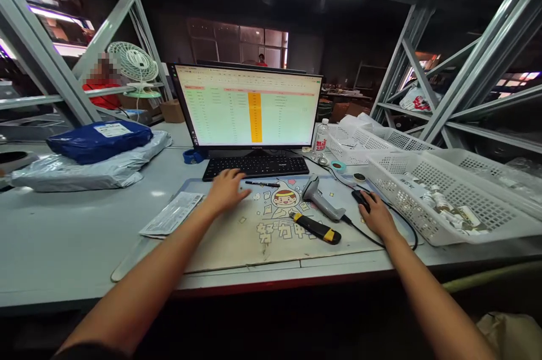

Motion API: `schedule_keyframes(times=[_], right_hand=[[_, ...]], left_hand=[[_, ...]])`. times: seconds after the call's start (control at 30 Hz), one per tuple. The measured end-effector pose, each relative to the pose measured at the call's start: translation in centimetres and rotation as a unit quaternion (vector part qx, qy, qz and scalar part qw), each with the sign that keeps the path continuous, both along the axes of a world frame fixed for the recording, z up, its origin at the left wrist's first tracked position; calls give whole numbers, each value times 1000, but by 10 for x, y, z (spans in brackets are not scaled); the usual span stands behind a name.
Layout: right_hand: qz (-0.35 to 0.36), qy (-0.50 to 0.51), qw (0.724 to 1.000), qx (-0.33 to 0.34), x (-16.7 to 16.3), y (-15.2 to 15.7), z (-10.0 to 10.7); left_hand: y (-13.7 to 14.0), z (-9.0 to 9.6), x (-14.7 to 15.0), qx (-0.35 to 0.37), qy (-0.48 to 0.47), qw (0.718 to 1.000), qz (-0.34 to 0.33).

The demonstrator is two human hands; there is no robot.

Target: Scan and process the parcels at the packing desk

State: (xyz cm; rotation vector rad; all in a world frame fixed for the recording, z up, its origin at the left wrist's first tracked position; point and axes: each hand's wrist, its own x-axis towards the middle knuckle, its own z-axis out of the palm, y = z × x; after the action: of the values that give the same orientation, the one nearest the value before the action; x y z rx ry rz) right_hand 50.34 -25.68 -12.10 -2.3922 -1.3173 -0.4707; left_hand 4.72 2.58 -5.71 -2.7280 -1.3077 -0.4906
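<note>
My left hand (226,191) lies palm down on the desk mat (237,236), fingers spread, just in front of the black keyboard (256,166). My right hand (376,216) rests over a black mouse (359,197) at the mat's right edge. Between my hands lie a grey barcode scanner (322,199), a black and yellow utility knife (315,227) and a black pen (262,183). A monitor (248,106) showing a spreadsheet with an orange column stands behind the keyboard.
White plastic baskets (444,202) with small bottles stand at the right. A blue parcel (99,140) lies on grey mailers (84,171) at the left, a flat packet (171,213) nearer me. A water bottle (320,140), tape roll (337,166), fan (133,64) and shelving frames surround the desk. A person in red sits far left.
</note>
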Motion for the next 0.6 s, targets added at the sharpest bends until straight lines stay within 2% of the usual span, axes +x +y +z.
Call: schedule_keyframes(times=[0.07, 0.1, 0.2, 0.27, 0.4, 0.6], right_hand=[[1, 0, 1000, 1, -1, -1, 1], [3, 1, 1000, 3, -1, -1, 2], [10, 4, 1000, 10, 0, -1, 0], [15, 1, 1000, 18, 2, 0, -2], [24, -12, 999, 32, 4, 1, -8], [20, 0, 1000, 23, 6, 0, -3]], left_hand=[[-2, 4, 63, -30, -11, 995, -96], [-2, 4, 93, -37, -11, 993, -113], [4, -3, 166, -45, -22, 992, -118], [11, -10, 198, -46, -35, 994, -97], [21, -24, 228, -43, -54, 995, -71], [19, -34, 232, -23, -70, 995, -67]])
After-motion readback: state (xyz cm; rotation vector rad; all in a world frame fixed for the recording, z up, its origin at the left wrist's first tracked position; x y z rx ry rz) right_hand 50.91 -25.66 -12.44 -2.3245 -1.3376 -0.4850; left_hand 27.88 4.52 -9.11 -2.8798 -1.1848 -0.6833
